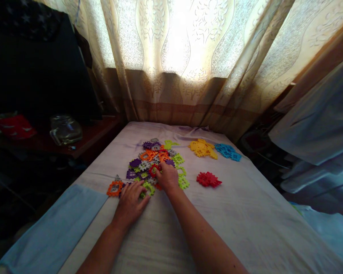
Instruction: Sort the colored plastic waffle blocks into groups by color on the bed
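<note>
A mixed pile of interlocking plastic pieces (144, 165) in purple, grey, orange and green lies on the sheet. My right hand (168, 177) reaches into its middle, thumb and fingers closed on a red interlocking piece (153, 171). At the near left of the pile, my left hand (132, 202) rests palm down with its fingers apart. It partly covers purple pieces, beside an orange square frame piece (114, 188) and a green piece (149, 189). To the right of the pile sit separate groups of red pieces (208, 179), yellow pieces (202, 147) and blue pieces (228, 152).
The pieces lie on a pale sheet-covered surface (217, 224). A light blue cloth (60, 224) hangs over its left edge. On a dark side table stand a glass jug (65, 130) and a dark screen (40, 76). Curtains (171, 91) hang behind; white fabric (317, 118) hangs at right.
</note>
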Available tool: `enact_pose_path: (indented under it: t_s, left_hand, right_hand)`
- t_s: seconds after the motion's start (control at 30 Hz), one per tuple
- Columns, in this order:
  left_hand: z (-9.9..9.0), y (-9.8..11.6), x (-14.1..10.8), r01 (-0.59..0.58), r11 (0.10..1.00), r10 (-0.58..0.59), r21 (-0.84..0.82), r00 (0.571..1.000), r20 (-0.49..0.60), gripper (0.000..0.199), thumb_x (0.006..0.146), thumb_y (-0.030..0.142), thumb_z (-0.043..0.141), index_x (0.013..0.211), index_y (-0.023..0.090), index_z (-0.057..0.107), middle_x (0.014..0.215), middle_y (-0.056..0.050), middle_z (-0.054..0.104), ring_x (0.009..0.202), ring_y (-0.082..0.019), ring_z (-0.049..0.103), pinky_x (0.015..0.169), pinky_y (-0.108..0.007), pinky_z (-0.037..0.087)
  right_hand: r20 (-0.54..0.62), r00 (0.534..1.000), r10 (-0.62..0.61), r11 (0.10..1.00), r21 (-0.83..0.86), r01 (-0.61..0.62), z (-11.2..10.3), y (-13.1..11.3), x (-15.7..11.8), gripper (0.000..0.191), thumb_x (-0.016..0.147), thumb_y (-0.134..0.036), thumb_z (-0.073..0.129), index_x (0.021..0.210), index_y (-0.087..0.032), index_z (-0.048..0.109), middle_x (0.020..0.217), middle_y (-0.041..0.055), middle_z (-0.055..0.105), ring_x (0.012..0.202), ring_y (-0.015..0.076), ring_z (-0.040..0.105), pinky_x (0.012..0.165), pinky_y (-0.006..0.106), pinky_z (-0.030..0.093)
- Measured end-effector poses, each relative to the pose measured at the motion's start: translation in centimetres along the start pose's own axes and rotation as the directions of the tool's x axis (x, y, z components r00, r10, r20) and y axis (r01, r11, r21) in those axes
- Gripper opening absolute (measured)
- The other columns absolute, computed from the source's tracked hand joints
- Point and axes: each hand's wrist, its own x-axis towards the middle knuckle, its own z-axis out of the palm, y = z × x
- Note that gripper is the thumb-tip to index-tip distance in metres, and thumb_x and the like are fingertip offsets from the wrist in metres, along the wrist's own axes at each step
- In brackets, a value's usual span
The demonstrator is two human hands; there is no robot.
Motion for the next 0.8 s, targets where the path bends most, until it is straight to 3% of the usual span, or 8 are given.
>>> enact_pose_path:
  t_s: [0.1,0.2,0.33,0.4,0.5,0.67,0.8]
  left_hand:
    - [0.0,-0.1,0.0,-0.012,1.0,0.012,0.01,1.0,-0.009,0.019,0.085,0.041,0.058,0.09,0.025,0.064,0.127,-0.008,0.065,0.123,-0.029,0.055,0.108,-0.057,0.036]
    - [0.1,-0.4,0.0,-0.021,0.999,0.022,0.028,1.0,-0.017,0.02,0.085,0.042,0.056,0.089,0.024,0.064,0.126,-0.008,0.065,0.121,-0.029,0.056,0.107,-0.055,0.037]
    - [0.3,-0.6,0.1,-0.029,0.999,0.029,0.036,0.999,-0.021,0.021,0.085,0.042,0.054,0.088,0.024,0.064,0.125,-0.009,0.066,0.119,-0.029,0.057,0.107,-0.056,0.037]
    - [0.4,-0.7,0.1,-0.029,0.999,0.029,0.035,0.999,-0.026,0.021,0.085,0.043,0.054,0.087,0.024,0.064,0.125,-0.009,0.066,0.118,-0.03,0.058,0.106,-0.056,0.038]
    - [0.3,-0.6,0.2,-0.03,0.999,0.031,0.031,0.999,-0.021,0.019,0.085,0.041,0.054,0.087,0.025,0.064,0.124,-0.008,0.066,0.118,-0.029,0.058,0.105,-0.056,0.039]
    - [0.1,-0.3,0.2,-0.035,0.999,0.036,0.03,0.999,-0.039,0.018,0.086,0.039,0.054,0.087,0.025,0.064,0.122,-0.007,0.067,0.117,-0.027,0.058,0.107,-0.053,0.038]
    - [0.2,-0.3,0.1,-0.036,0.999,0.037,0.026,0.999,-0.036,0.017,0.086,0.039,0.055,0.087,0.025,0.064,0.123,-0.007,0.067,0.118,-0.027,0.058,0.107,-0.054,0.038]
  right_hand:
    - [-0.085,0.996,0.026,0.97,0.243,-0.005,-0.2,1.4,-0.1,0.016,0.084,-0.025,0.058,0.097,-0.025,0.065,0.091,0.0005,0.072,0.082,0.016,0.063,0.074,0.027,0.044]
    - [-0.23,0.971,0.063,0.927,0.375,0.029,-2.0,5.2,-0.1,0.02,0.083,-0.027,0.054,0.098,-0.024,0.067,0.092,0.0006,0.072,0.074,0.0143,0.063,0.071,0.026,0.047]
    - [-0.452,0.878,0.158,0.957,0.289,-0.023,-5.6,12.4,-0.5,0.023,0.078,-0.029,0.052,0.09,-0.019,0.069,0.089,0.0064,0.071,0.072,0.0169,0.062,0.072,0.03,0.049]
    - [-0.51,0.839,0.191,0.97,0.227,-0.084,-6.7,15.6,-0.9,0.024,0.077,-0.027,0.049,0.087,-0.018,0.069,0.088,0.0082,0.07,0.075,0.0185,0.063,0.073,0.031,0.049]
    - [-0.51,0.842,0.175,0.983,0.141,-0.119,-6.7,18.7,-1.7,0.025,0.077,-0.025,0.047,0.086,-0.019,0.069,0.089,0.0087,0.07,0.077,0.0194,0.062,0.073,0.031,0.048]
    - [-0.47,0.877,0.096,0.994,0.004,-0.107,-5.7,19.9,-2.6,0.029,0.074,-0.015,0.045,0.088,-0.019,0.07,0.092,0.0085,0.07,0.086,0.0216,0.061,0.081,0.033,0.047]
    - [-0.492,0.869,0.048,0.996,-0.037,-0.076,-5.9,18.3,-2.6,0.033,0.074,-0.01,0.044,0.09,-0.018,0.071,0.094,0.0091,0.071,0.088,0.022,0.061,0.083,0.033,0.046]
